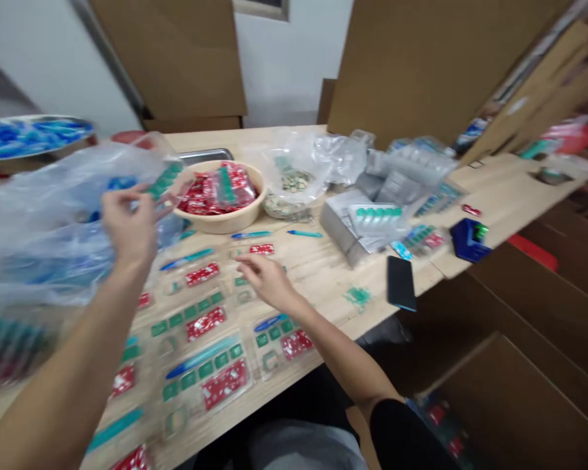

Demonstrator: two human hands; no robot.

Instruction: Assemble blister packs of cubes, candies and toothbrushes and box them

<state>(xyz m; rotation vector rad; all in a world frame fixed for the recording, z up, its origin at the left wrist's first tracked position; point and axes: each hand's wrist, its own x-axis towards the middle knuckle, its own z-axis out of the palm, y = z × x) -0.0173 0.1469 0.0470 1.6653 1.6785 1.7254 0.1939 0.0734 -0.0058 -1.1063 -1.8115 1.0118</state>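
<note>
My left hand (130, 222) is raised at the left, fingers pinched on a clear plastic strip of green pieces (166, 181). Over the rows of trays, my right hand (264, 279) has its fingertips drawn together; whether anything is between them I cannot make out. Beneath it lies a clear tray with a red printed packet (262, 249). Nearer trays hold a red packet (224, 384), green squares (206, 369) and a blue pen (200, 358). Loose pens, one a turquoise pen (304, 234), lie beyond my right hand. Motion blurs the picture.
A cream basin (220, 223) of red packets stands behind the trays. Plastic bags (68, 196) crowd the left. Rightward are a grey box (345, 228), a black phone (400, 282), green bits (357, 297) and a dark blue container (469, 240). A cardboard box (509, 405) stands below the table edge.
</note>
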